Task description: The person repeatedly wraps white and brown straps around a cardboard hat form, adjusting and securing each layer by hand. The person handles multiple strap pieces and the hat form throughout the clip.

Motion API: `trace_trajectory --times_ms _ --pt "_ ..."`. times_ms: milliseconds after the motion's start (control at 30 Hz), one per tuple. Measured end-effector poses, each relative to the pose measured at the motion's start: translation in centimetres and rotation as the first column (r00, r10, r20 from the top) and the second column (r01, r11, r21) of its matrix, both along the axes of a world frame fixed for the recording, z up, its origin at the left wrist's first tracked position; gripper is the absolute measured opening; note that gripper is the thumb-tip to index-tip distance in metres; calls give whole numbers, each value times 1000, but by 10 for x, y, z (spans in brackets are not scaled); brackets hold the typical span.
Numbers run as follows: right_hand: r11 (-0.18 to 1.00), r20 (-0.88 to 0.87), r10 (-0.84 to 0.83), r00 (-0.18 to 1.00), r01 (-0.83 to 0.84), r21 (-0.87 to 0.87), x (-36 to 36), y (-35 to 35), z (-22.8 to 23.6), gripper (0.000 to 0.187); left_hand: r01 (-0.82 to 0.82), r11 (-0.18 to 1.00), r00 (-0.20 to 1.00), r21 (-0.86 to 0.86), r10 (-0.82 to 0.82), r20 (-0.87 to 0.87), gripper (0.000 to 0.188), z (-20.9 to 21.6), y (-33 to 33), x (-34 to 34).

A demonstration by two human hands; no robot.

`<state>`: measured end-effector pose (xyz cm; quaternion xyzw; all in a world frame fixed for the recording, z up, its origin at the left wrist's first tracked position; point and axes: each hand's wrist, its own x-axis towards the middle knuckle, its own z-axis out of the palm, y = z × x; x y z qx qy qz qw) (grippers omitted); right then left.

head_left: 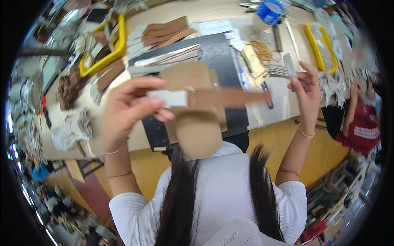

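Note:
My left hand point(133, 108) pinches the pale grey end of a brown strip point(230, 98), which stretches to the right and is smeared by motion. My right hand point(305, 86) is raised off to the right, its thumb and fingers closed on a narrow grey strip point(289, 64). Between the two hands, the brown strip's far end points toward the right hand but is apart from it. Below the strip stands a tan, rounded, padded-looking form point(199, 133), partly covered by it; its kind is unclear.
A black mat point(219, 53) lies on the table, with brown strips point(168, 32) behind it. Yellow trays stand left point(122, 41) and right point(324, 49). Rubber bands point(260, 49), pens point(247, 67) and a plastic bottle point(269, 14) are at the back right. A person in red point(363, 127) is at far right.

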<state>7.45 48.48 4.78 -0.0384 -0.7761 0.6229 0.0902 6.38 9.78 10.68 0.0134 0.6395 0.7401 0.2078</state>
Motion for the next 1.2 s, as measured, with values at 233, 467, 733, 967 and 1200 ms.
trace_trajectory --times_ms 233,467,733,967,1200 --pt "941 245 335 910 -309 -136 -4 -71 36 9 -57 998 949 30 45 312 21 -34 -9 53" --pt "708 491 677 549 -668 -230 0 -150 59 12 -126 987 929 101 82 361 23 -31 -11 63" --pt "646 574 672 467 -749 -148 -8 -177 53 17 -139 977 921 161 67 384 38 -30 -14 65" --pt "648 624 641 446 -750 -131 -9 -180 55 14 -118 979 936 165 54 348 26 -34 -15 65" --pt "648 600 641 478 -757 -89 -8 -182 55 16 -92 982 964 165 46 261 27 -42 -16 69"
